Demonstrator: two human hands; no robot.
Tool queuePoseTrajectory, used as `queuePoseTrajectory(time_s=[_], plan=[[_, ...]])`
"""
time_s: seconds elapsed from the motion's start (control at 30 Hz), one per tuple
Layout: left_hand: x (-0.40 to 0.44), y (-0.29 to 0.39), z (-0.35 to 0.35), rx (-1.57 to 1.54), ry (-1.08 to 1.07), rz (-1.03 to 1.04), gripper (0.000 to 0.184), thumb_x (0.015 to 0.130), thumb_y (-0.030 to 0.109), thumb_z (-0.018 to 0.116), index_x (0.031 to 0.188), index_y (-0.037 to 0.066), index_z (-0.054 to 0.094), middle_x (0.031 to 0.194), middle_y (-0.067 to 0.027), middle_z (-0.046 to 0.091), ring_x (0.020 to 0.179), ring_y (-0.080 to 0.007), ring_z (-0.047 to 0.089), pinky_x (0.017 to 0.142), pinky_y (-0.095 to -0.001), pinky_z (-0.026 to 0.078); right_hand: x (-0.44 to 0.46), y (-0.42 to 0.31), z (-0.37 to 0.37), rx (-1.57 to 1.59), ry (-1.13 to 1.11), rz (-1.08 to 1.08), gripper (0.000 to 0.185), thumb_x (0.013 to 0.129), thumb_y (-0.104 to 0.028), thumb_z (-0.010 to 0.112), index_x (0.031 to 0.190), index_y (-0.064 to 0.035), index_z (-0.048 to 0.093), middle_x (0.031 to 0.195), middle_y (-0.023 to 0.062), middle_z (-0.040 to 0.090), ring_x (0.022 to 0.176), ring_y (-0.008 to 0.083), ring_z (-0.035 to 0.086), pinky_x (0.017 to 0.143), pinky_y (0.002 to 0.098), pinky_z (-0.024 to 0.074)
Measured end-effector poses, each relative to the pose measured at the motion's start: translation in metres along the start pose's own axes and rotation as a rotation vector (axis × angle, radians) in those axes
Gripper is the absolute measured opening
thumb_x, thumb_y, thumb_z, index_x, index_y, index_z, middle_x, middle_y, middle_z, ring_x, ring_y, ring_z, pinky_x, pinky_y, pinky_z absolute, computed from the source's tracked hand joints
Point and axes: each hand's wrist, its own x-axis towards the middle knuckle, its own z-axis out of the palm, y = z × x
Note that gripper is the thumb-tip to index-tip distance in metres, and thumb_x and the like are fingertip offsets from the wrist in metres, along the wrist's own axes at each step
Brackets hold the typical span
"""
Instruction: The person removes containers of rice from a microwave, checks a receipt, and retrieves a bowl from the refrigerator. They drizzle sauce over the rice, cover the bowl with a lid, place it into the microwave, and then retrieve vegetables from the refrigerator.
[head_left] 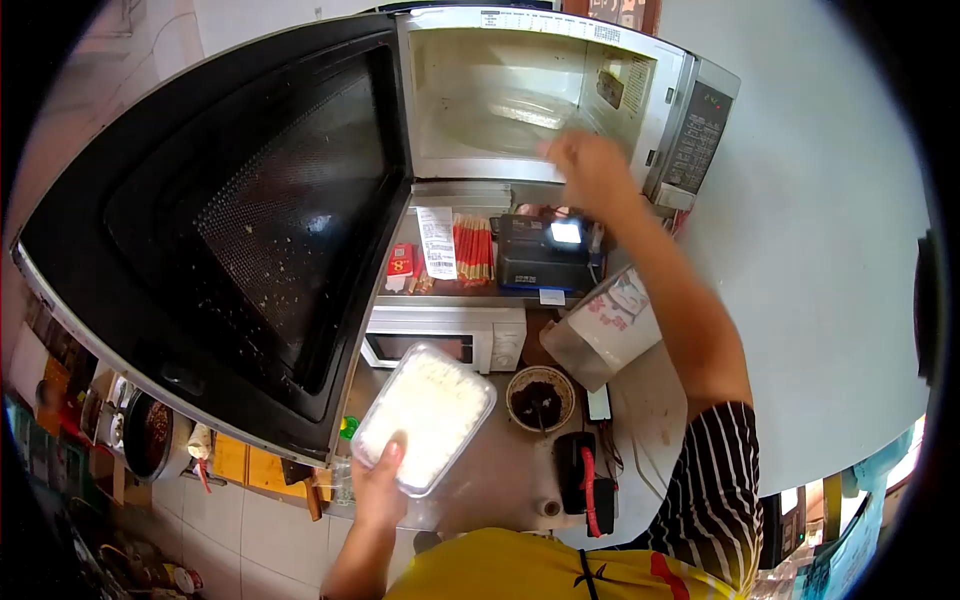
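Note:
My left hand (378,490) grips the near corner of a clear plastic container (425,418) of white rice, its thumb on top. The container is tilted, over the counter and below the open microwave door. My right hand (592,172) is raised in front of the open microwave (500,168). Its fingers look curled but are blurred, and no object shows in it. Inside the microwave lies a glass turntable (500,120). The large black microwave door (270,220) is swung wide to the left.
Below, a shelf holds red chopstick packets (472,250), a receipt (437,243) and a black device (543,252) with a lit screen. A second white microwave (500,335), a bowl of dark food (540,400) and a clear bin (605,330) stand lower. At left is a pot (155,437).

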Motion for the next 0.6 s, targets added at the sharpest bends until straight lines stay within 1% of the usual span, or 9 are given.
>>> queuePoseTrajectory(time_s=[0.03, 0.1, 0.13, 0.3, 0.33, 0.43, 0.47, 0.57, 0.6], plan=[[-0.004, 0.003, -0.011, 0.065, 0.037, 0.041, 0.056, 0.084, 0.017, 0.067, 0.129, -0.005, 0.042, 0.121, -0.0148, 0.056, 0.110, -0.0235, 0.056, 0.095, -0.0371, 0.045, 0.031, 0.013, -0.003, -0.077, 0.029, 0.146, 0.048, 0.091, -0.044, 0.051, 0.087, 0.0008, 0.066, 0.087, 0.0205, 0.067, 0.083, 0.0355, 0.065, 0.077, 0.0439, 0.0498], [-0.014, 0.015, -0.025, 0.139, 0.104, 0.052, 0.063, 0.079, 0.019, 0.072, 0.129, -0.005, 0.043, 0.119, -0.0127, 0.056, 0.108, -0.0222, 0.056, 0.094, -0.0353, 0.044, 0.087, 0.075, 0.022, -0.394, -0.025, 0.236, 0.046, 0.090, -0.042, 0.052, 0.094, 0.0016, 0.067, 0.099, 0.0226, 0.066, 0.095, 0.0393, 0.062, 0.086, 0.0444, 0.0482], [-0.014, 0.014, -0.034, 0.092, 0.136, 0.170, 0.053, 0.077, 0.002, 0.067, 0.125, -0.002, 0.044, 0.114, -0.0098, 0.057, 0.097, -0.0177, 0.058, 0.088, -0.0329, 0.048, 0.099, 0.085, 0.026, -0.357, -0.054, 0.303, 0.046, 0.090, -0.042, 0.053, 0.096, 0.0019, 0.067, 0.101, 0.0228, 0.065, 0.098, 0.0395, 0.061, 0.087, 0.0444, 0.0476], [-0.036, 0.030, -0.065, 0.056, 0.158, 0.112, 0.062, 0.073, 0.011, 0.074, 0.126, 0.000, 0.043, 0.112, -0.0105, 0.056, 0.100, -0.0191, 0.058, 0.088, -0.0333, 0.048, 0.137, 0.125, 0.058, -0.213, -0.175, 0.461, 0.051, 0.087, -0.044, 0.055, 0.103, 0.0035, 0.065, 0.108, 0.0241, 0.064, 0.106, 0.0400, 0.059, 0.092, 0.0454, 0.0453], [-0.040, 0.029, -0.071, 0.030, 0.162, 0.094, 0.065, 0.073, 0.013, 0.075, 0.126, 0.000, 0.042, 0.113, -0.0106, 0.056, 0.101, -0.0194, 0.057, 0.088, -0.0336, 0.048, 0.139, 0.122, 0.056, -0.180, -0.210, 0.519, 0.045, 0.087, -0.039, 0.057, 0.101, 0.0036, 0.065, 0.107, 0.0211, 0.065, 0.102, 0.0352, 0.062, 0.085, 0.0436, 0.0497], [-0.046, 0.020, -0.086, 0.048, 0.212, 0.080, 0.081, 0.067, 0.026, 0.081, 0.130, -0.001, 0.039, 0.116, -0.0135, 0.056, 0.110, -0.0280, 0.055, 0.094, -0.0416, 0.047, 0.146, 0.114, 0.056, 0.546, -0.052, 0.790, 0.038, 0.088, -0.031, 0.056, 0.099, 0.0036, 0.065, 0.102, 0.0184, 0.065, 0.092, 0.0299, 0.066, 0.067, 0.0406, 0.0541], [-0.049, 0.023, -0.077, 0.041, 0.200, 0.082, 0.081, 0.067, 0.025, 0.081, 0.131, -0.001, 0.038, 0.119, -0.0146, 0.054, 0.110, -0.0281, 0.055, 0.093, -0.0411, 0.048, 0.148, 0.111, 0.061, 0.656, 0.085, 0.702, 0.033, 0.087, -0.023, 0.057, 0.099, 0.0072, 0.062, 0.102, 0.0181, 0.062, 0.079, 0.0269, 0.068, 0.052, 0.0354, 0.0552], [-0.053, 0.016, -0.088, 0.008, 0.233, 0.059, 0.082, 0.068, 0.026, 0.080, 0.132, -0.001, 0.037, 0.121, -0.0141, 0.053, 0.109, -0.0274, 0.055, 0.092, -0.0413, 0.048, 0.137, 0.079, 0.057, 0.909, 0.340, 0.585, 0.035, 0.086, -0.017, 0.056, 0.098, 0.0160, 0.051, 0.097, 0.0192, 0.057, 0.068, 0.0291, 0.065, 0.051, 0.0362, 0.0579], [-0.054, 0.017, -0.091, -0.032, 0.208, 0.081, 0.081, 0.069, 0.028, 0.079, 0.132, 0.000, 0.038, 0.121, -0.0135, 0.053, 0.109, -0.0273, 0.056, 0.091, -0.0408, 0.049, 0.121, 0.044, 0.031, 0.814, 0.283, 0.706, 0.028, 0.087, -0.012, 0.052, 0.097, 0.0140, 0.050, 0.095, 0.0176, 0.057, 0.074, 0.0276, 0.065, 0.059, 0.0334, 0.0610]])
